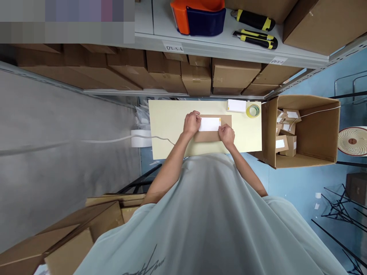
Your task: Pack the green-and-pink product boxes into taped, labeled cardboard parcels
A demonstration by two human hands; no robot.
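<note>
A flat brown cardboard box (208, 136) lies on the pale yellow tabletop (169, 114) in front of me. Over its upper face is a white label (210, 124) with a small orange mark at its right end. My left hand (192, 123) is closed at the label's left edge, fingertips pinched there. At the lower right corner of the label, my right hand (226, 135) is also closed, its fingers curled over the box. Whether the label is stuck down under the fingers is hidden.
A stack of white labels (236, 105) and a tape roll (253, 110) lie at the table's back right. To the right, a large open carton (312, 152) holds several small labelled boxes. Utility knives (255, 38) and an orange-and-blue bin (200, 19) sit on the shelf above.
</note>
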